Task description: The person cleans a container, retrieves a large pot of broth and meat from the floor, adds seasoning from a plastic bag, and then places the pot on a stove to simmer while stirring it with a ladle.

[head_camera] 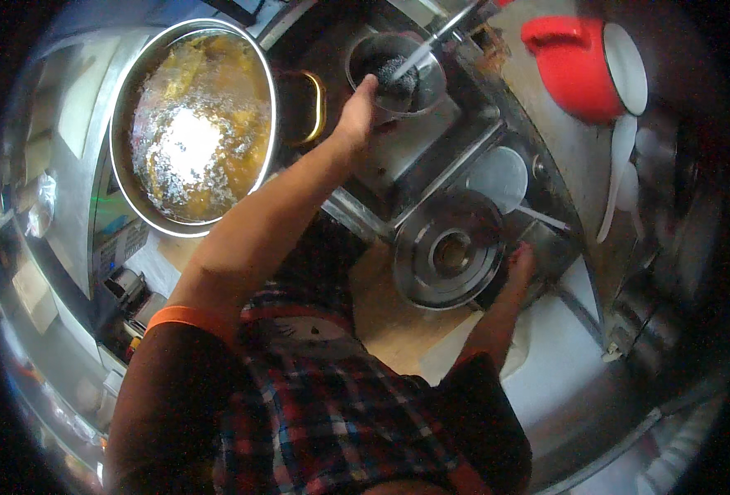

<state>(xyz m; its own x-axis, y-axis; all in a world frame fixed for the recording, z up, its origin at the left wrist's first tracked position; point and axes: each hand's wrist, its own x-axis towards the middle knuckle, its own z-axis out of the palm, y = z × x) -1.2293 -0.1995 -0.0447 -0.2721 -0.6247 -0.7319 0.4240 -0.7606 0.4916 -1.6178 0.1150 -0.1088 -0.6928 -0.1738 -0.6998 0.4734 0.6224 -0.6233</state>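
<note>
My left hand [358, 111] grips the near rim of a round metal pot [434, 93], its thumb at the edge and its other fingers hidden. A stream of water [411, 62] from a faucet [457, 26] runs into the pot, and the water inside is bubbly. My right hand [521, 263] is beside the right edge of a round metal lid [423, 281]. Blur hides whether its fingers hold the lid's rim. A pale round ladle or strainer [498, 176] with a light handle lies just beyond the lid.
A large metal stockpot [117, 167] with a brass-coloured handle [320, 108] stands at left, full of bubbling yellowish liquid. The metal sink [396, 154] lies ahead. A red pot [572, 71] with a white inside and a white long-handled utensil [618, 173] are at right.
</note>
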